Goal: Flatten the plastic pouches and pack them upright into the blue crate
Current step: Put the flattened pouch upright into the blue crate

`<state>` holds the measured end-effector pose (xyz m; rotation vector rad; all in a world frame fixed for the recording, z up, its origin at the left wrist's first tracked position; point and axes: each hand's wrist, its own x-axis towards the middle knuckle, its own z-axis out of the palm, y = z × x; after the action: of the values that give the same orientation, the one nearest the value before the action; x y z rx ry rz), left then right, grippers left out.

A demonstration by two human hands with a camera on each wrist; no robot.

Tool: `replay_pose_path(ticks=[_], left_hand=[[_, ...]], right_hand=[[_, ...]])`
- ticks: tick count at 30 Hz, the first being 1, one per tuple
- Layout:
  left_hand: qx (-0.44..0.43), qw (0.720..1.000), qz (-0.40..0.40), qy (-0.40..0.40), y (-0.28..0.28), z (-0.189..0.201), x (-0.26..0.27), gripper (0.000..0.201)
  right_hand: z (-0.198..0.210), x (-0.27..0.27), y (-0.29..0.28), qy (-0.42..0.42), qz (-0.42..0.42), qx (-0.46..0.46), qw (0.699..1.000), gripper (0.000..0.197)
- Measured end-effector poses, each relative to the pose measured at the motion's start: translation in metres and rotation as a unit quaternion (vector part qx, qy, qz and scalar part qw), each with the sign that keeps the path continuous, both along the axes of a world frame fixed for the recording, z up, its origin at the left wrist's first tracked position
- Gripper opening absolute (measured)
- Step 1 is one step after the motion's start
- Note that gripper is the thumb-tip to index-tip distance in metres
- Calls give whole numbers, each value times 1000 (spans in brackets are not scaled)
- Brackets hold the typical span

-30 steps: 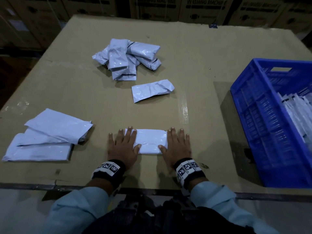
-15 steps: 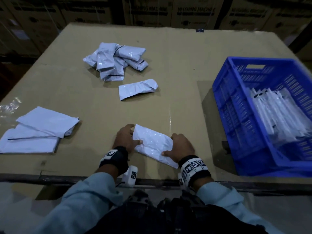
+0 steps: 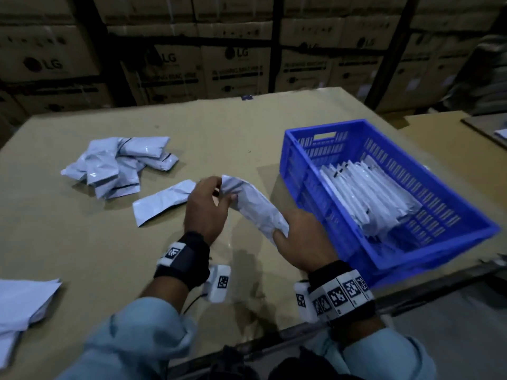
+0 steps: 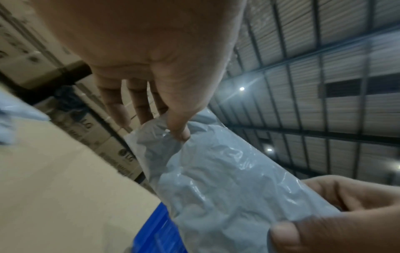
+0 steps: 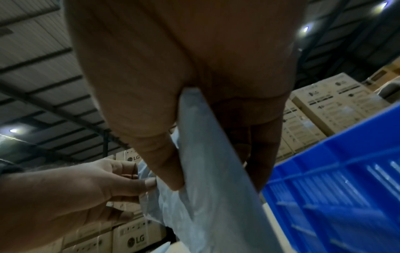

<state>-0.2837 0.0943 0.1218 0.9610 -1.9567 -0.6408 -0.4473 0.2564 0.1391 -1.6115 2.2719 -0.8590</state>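
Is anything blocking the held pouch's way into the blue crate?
Nothing visible does. The pouch, held by both hands, hangs just left of the blue crate, whose near-left part is free beside the packed pouches.

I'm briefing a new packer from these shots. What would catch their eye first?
Both hands, the left hand and right hand, hold one white pouch above the table's near middle. To the right sits the blue crate, already part-filled with pouches.
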Motion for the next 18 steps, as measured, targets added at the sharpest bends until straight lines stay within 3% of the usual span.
replay_pose_path(ticks=[2, 8, 12, 14, 16, 17, 18], left_hand=[[-13, 999, -16, 31, -1, 25, -23, 18], [-7, 993, -41, 111, 11, 90, -104, 79], [-49, 993, -56, 96, 24, 120, -174, 66], [-83, 993, -80, 33, 29, 126, -218, 51], [-120, 985, -87, -86, 34, 125, -265, 43], [-157, 967, -73, -185, 36, 121, -287, 43], [-207, 931, -57, -296, 38, 116, -307, 47]], right_hand=[[16, -16, 7, 13, -26, -27, 999, 20], [60, -102, 23, 42, -119, -88, 988, 16], [79, -184, 40, 29, -210, -131, 969, 21], [85, -225, 47, 21, -260, -150, 954, 21], [82, -269, 48, 17, -298, -162, 941, 21], [78, -291, 46, 16, -306, -165, 937, 21], [72, -313, 42, 18, -308, -164, 937, 21]])
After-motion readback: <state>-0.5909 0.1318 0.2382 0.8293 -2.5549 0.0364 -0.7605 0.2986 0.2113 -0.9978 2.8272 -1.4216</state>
